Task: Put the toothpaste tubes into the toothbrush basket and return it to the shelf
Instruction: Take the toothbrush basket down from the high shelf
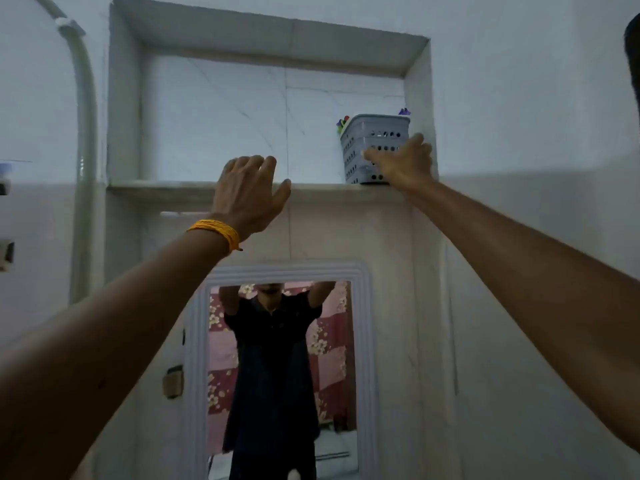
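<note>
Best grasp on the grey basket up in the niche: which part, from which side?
Grip the basket across its upper walls just under the rim, coming from the front. It stands upright at the shelf edge, tight against the niche's right wall, so only front and left faces are reachable. The right hand already rests on the front; the left hand is free to take the left face.

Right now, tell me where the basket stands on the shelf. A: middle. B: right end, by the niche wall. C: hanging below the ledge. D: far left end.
B: the basket stands at the shelf's right end, with the right hand against it.
</note>
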